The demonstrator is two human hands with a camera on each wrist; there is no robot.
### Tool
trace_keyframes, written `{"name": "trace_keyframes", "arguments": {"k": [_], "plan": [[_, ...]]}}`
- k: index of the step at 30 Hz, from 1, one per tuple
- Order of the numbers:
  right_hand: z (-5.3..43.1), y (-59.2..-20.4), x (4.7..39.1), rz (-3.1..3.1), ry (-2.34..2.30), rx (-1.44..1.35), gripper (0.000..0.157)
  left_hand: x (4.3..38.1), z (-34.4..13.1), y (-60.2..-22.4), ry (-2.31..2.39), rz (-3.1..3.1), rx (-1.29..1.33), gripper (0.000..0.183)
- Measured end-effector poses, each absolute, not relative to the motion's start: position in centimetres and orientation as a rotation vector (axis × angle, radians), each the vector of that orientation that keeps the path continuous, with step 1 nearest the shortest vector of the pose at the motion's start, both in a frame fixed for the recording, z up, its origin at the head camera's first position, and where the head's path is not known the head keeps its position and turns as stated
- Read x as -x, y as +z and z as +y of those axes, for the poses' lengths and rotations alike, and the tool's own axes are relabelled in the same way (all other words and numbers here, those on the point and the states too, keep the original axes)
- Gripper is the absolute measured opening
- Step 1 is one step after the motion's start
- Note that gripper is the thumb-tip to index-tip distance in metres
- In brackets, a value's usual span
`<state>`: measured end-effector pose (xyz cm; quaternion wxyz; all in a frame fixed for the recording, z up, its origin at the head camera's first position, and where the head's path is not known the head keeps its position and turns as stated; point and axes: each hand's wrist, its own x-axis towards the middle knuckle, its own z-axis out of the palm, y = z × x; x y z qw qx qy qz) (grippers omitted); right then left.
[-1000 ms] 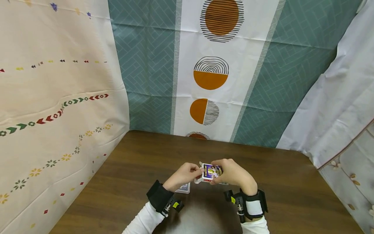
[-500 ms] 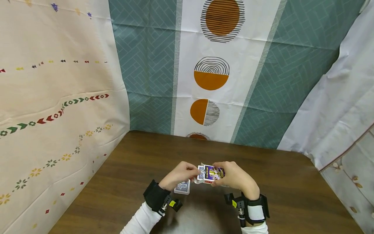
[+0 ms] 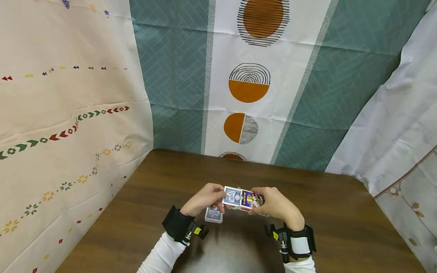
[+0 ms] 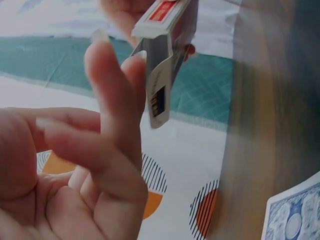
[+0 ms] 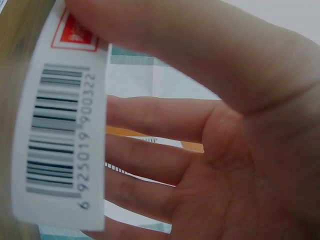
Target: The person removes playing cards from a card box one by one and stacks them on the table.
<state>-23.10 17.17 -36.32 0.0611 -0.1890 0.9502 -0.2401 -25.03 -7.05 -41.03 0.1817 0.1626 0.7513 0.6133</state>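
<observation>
My right hand [image 3: 278, 204] grips a purple-fronted card box [image 3: 252, 199] by its right end, thumb below and fingers above. In the right wrist view, its barcoded white edge [image 5: 57, 135] lies under the thumb. A blue-backed playing card [image 3: 232, 196] sticks out of the box's left end; whether more lie under it cannot be told. My left hand [image 3: 204, 199] pinches that card at its left edge. In the left wrist view the box's end flap [image 4: 159, 100] hangs open near the fingers. A stack of blue-backed playing cards [image 3: 214, 215] lies on the table beneath the left hand.
The brown wooden table [image 3: 327, 212] reaches back to a teal and white patterned curtain [image 3: 177, 94]. A cream cloth [image 3: 75, 151] borders its left side, and a white cloth [image 3: 385, 125] hangs on the right. Each wrist wears a black strap with a small camera.
My left hand has drawn the playing card leftward, so much more of it shows outside the box. The right hand and box have shifted slightly right.
</observation>
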Motion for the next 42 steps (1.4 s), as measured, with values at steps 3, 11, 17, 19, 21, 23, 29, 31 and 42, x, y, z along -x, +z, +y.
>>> {"name": "trace_keyframes", "arguments": {"k": [3,11,17,19,21,23,29,31,42], "plan": [[17.3,-36.5,23.3,2.881,-0.720,0.581,0.061,25.3,-7.5,-40.8,1.737,2.097,-0.444,0.025],[17.6,-37.3,23.9,2.911,-0.745,0.472,0.062,26.4,-10.6,-40.7,1.758,2.159,-0.416,0.028],[18.0,-37.6,24.5,2.932,-0.730,0.539,0.061,27.8,-12.6,-41.9,1.788,2.356,-0.271,0.027],[18.2,-37.6,24.6,2.940,-0.730,0.531,0.061,28.5,-12.8,-42.8,1.773,2.426,-0.238,0.024],[18.3,-37.7,24.7,2.941,-0.727,0.522,0.061,29.1,-12.7,-44.0,1.707,2.501,-0.229,0.022],[18.4,-37.8,24.7,2.932,-0.733,0.523,0.061,29.6,-12.6,-45.3,1.622,2.559,-0.242,0.020],[18.2,-38.3,24.8,2.912,-0.754,0.594,0.062,30.4,-12.4,-47.3,1.489,2.608,-0.464,0.014],[18.2,-38.4,24.8,2.906,-0.752,0.620,0.062,30.5,-12.4,-47.3,1.472,2.599,-0.516,0.015],[18.5,-38.5,24.8,2.911,-0.754,0.643,0.062,30.8,-11.2,-48.4,1.363,2.760,-0.508,0.010]]}}
